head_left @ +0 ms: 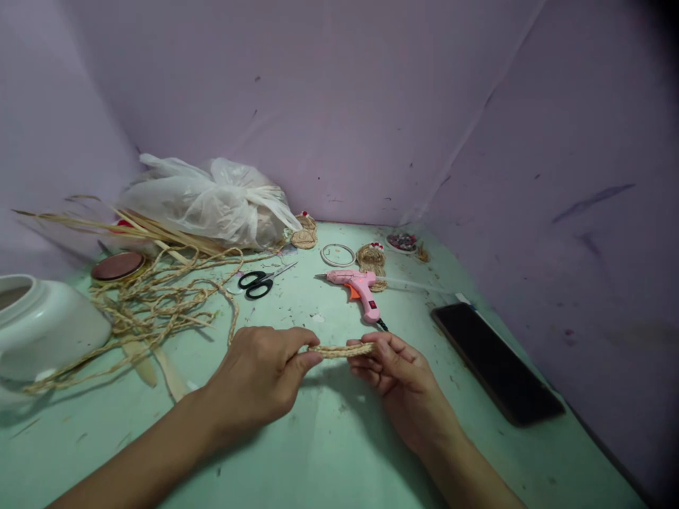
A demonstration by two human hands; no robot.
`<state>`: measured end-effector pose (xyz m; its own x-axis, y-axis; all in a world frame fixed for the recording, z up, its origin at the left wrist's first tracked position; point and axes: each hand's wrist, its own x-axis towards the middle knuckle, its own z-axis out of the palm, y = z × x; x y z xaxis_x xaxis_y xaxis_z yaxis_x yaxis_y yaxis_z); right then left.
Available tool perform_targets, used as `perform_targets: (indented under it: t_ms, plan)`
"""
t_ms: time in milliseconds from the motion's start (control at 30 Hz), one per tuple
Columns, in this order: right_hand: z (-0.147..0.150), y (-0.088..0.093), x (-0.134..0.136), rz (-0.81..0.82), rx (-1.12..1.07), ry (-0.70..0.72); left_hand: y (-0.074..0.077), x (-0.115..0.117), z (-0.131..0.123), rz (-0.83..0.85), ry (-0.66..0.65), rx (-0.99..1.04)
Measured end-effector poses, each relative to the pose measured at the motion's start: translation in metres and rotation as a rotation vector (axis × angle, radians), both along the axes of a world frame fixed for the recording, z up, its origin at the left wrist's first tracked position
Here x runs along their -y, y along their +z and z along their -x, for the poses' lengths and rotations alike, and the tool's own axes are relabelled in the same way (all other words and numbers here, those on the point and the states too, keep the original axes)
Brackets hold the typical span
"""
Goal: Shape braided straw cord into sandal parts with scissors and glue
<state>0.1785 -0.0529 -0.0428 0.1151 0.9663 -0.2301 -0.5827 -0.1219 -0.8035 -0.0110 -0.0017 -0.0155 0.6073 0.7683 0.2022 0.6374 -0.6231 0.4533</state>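
Observation:
Between my two hands a short length of braided straw cord (335, 351) is stretched level above the green table. My left hand (259, 371) pinches its left end between thumb and forefinger. At the other end, my right hand (397, 371) grips the cord with thumb and fingers. Just beyond the hands lies a pink glue gun (361, 286) with an orange trigger, its nozzle pointing left. Black-handled scissors (262, 281) rest open to its left. A tangled heap of straw cord (175, 304) spreads further left.
A white jar (58, 325) lies at the left beside a round lid (117, 266). Behind them sits a knotted plastic bag (212, 205). Woven straw pieces (371, 260), a white ring (338, 255) and a dish of beads (402, 242) stand near the back wall. A phone (496, 360) lies right.

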Motion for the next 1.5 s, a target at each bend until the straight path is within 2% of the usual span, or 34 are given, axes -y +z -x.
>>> perform_targets:
  t_ms: [133, 200, 267, 367, 433, 500, 633, 700, 833, 1033, 1200, 1300, 1400, 1500]
  plan:
    - [-0.002, 0.002, -0.002, 0.037, -0.094, 0.076, 0.003, -0.003, 0.002, 0.072, -0.012, -0.025]
    - [-0.004, 0.002, -0.004, 0.043, -0.052, 0.078, 0.005, -0.005, 0.002, 0.098, -0.011, -0.038]
    - [-0.008, 0.002, -0.004, 0.008, 0.115, -0.034, 0.006, -0.006, 0.003, 0.121, -0.020, -0.074]
    - [-0.015, 0.001, -0.005, -0.042, 0.500, -0.327, 0.007, -0.008, 0.004, 0.149, -0.044, -0.141]
    - [-0.018, 0.000, -0.004, -0.069, 0.719, -0.412, 0.007, -0.009, 0.004, 0.158, -0.058, -0.178]
    - [-0.018, 0.000, -0.004, -0.141, 0.883, -0.339, 0.006, -0.009, 0.004, 0.155, -0.070, -0.213]
    - [-0.011, -0.003, 0.001, -0.310, 1.136, 0.042, 0.000, -0.006, 0.001, 0.087, -0.128, -0.287]
    - [-0.007, -0.004, 0.003, -0.349, 1.264, 0.187, -0.005, -0.003, -0.001, 0.038, -0.163, -0.341]
    - [-0.004, -0.006, 0.006, -0.399, 1.470, 0.353, -0.013, 0.002, -0.004, -0.016, -0.213, -0.404]
    - [-0.007, -0.013, 0.001, -0.388, 1.509, 0.375, -0.018, 0.005, 0.001, -0.021, -0.154, -0.298]
    - [-0.008, -0.018, 0.001, -0.400, 1.546, 0.361, -0.029, 0.005, 0.007, -0.158, -0.321, -0.208]
    - [-0.007, -0.017, 0.002, -0.408, 1.585, 0.351, -0.035, 0.004, 0.008, -0.222, -0.353, -0.157]
    - [-0.004, -0.015, 0.004, -0.412, 1.620, 0.340, -0.036, 0.004, 0.008, -0.165, -0.350, -0.138]
    - [-0.001, -0.012, 0.005, -0.398, 1.651, 0.329, -0.030, 0.007, 0.007, 0.014, -0.311, -0.165]
